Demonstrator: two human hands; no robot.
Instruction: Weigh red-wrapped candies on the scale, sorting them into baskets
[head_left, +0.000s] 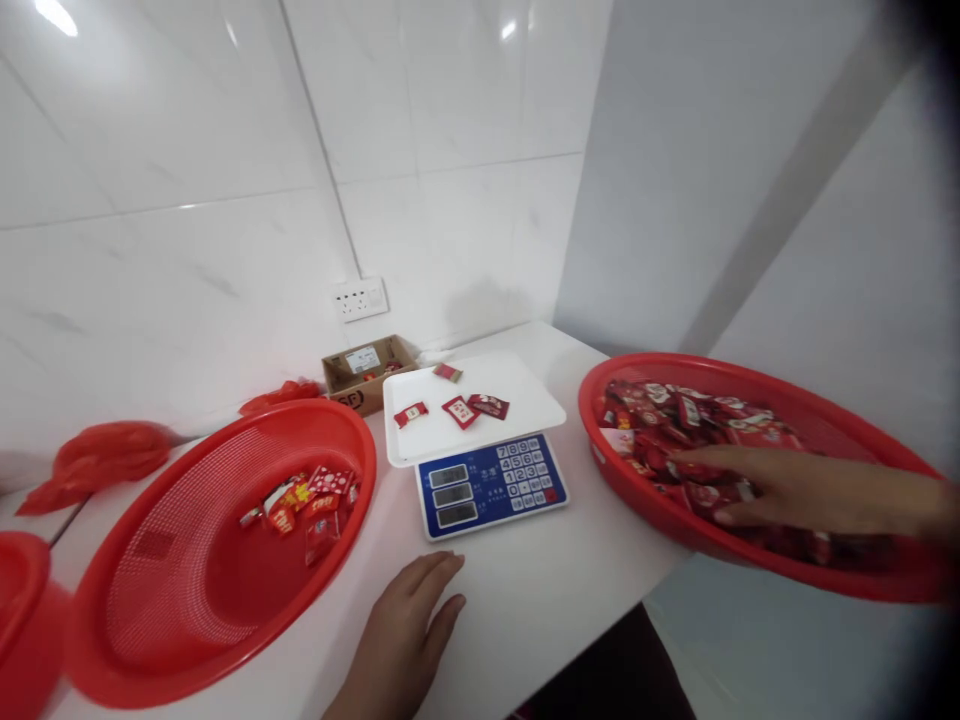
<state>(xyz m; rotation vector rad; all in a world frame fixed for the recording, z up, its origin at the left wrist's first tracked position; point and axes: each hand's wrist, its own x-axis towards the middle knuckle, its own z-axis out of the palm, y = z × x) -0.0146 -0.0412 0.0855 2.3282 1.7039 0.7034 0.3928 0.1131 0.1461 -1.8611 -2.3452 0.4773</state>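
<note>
My left hand lies flat and open on the white table, just in front of the blue scale. Inside the red basket on the right, my right hand rests with fingers stretched over a heap of red candy packets; whether it grips one is hidden. The scale's white tray carries several small red packets. A second red basket at the left holds a few packets.
An open cardboard box sits behind the scale below a wall socket. Red plastic bags lie at the far left by the tiled wall. Another red basket's edge shows at the left border. The table ends right of the scale.
</note>
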